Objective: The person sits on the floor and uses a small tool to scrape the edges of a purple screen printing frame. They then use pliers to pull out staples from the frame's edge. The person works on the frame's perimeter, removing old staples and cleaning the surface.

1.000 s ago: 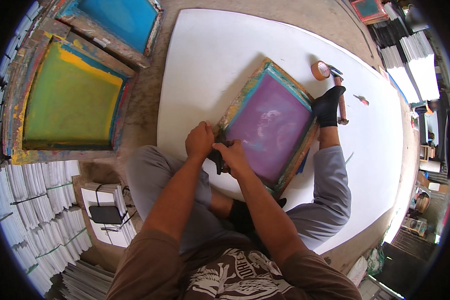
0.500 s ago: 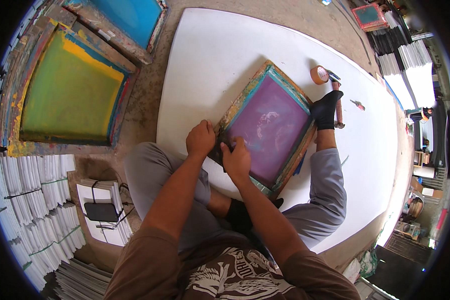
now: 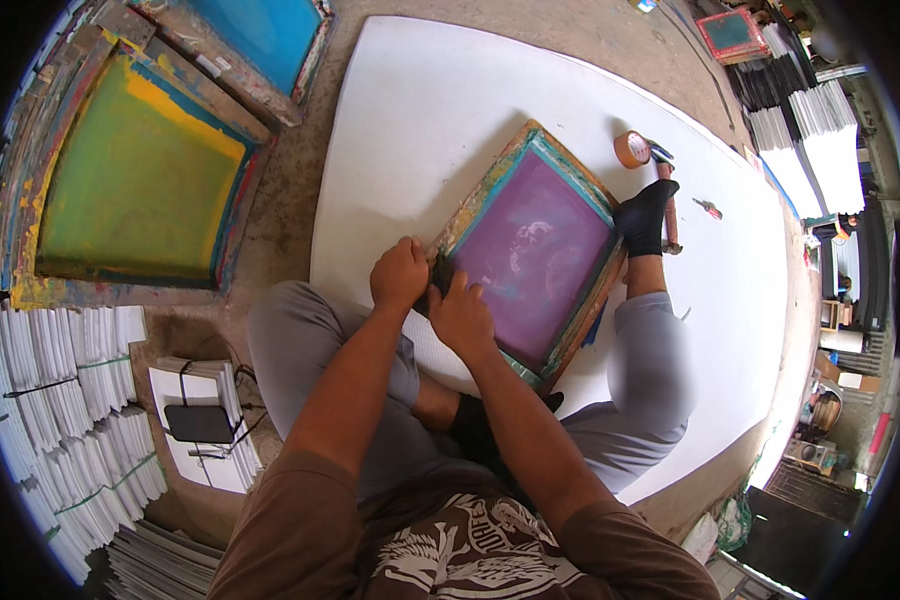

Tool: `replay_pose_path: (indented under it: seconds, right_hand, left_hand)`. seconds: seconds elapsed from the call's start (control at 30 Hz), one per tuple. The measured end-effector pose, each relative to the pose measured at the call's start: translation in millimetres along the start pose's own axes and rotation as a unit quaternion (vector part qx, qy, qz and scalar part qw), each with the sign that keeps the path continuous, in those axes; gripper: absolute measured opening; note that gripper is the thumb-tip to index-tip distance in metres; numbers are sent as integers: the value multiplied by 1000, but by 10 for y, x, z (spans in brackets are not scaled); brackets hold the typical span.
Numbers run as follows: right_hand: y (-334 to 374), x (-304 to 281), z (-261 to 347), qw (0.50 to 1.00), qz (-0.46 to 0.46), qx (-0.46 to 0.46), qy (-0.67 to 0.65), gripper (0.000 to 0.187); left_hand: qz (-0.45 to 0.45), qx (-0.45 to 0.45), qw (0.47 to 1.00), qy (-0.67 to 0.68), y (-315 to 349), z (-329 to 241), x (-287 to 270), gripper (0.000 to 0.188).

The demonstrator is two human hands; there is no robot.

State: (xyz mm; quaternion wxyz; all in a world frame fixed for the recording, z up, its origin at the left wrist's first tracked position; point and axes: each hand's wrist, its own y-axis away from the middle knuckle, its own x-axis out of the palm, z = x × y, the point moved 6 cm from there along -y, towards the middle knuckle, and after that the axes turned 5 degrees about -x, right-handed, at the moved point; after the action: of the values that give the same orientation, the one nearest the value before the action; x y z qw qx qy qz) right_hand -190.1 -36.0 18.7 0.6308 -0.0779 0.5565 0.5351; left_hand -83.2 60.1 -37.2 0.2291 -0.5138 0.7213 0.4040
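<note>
A screen printing frame [image 3: 538, 240] with purple mesh lies at a slant on a white board, its wooden sides crusted with old paint. At its left corner my left hand [image 3: 400, 274] is closed on the wood, with the fingertips hidden. My right hand [image 3: 462, 316] is closed around the near-left side, fingers curled over the edge toward the mesh and thumb beside a dark patch at the corner. My foot in a black sock [image 3: 647, 216] presses against the frame's right side.
A roll of brown tape [image 3: 631, 149], a hammer [image 3: 670, 215] and a small red-handled tool [image 3: 708, 209] lie on the white board [image 3: 410, 110] beyond my foot. Paint-stained screens with yellow-green mesh [image 3: 140, 180] and blue mesh [image 3: 255, 40] lie left. Bundled white sheets [image 3: 60, 370] stand lower left.
My right hand has shifted slightly left and down along the frame's edge, its fingers a little more spread. The left hand stays at the corner. The whole view has shifted slightly.
</note>
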Motion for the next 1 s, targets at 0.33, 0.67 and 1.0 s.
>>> replay_pose_path:
  seconds: [0.33,0.67,1.0]
  right_hand:
    - [-5,-59,24,1000,-17,17,-12,56]
    - [-92,13,113,968,-103,-26,228,31]
    - [-474,-300,-246,988,86,-121,-48,23]
  left_hand:
    - [7,-3,1000,3,0,-23,-31,43]
    - [15,-9,1000,0,13,-60,-31,42]
    - [7,-11,1000,-21,11,-38,-35,41]
